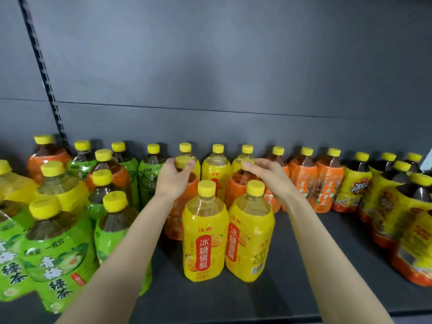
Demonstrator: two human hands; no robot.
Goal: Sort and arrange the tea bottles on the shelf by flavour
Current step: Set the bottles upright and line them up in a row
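Tea bottles with yellow caps stand on a dark shelf (304, 265). My left hand (174, 178) grips the neck of an orange-labelled bottle (174, 223) just under its cap. My right hand (264, 171) holds the top of a second orange-labelled bottle (236, 188), fingers over its cap. Two yellow-labelled bottles (204, 235) (250, 237) stand side by side in front of these, between my forearms. Behind my hands stand yellow-labelled bottles (216, 169) along the back wall.
Green-labelled bottles (53, 249) crowd the left front, mixed with yellow (63, 185) and orange ones (46, 157). More orange bottles (327, 183) line the back right. Dark tea bottles with yellow-and-orange labels (409, 218) fill the far right. Bare shelf lies front right.
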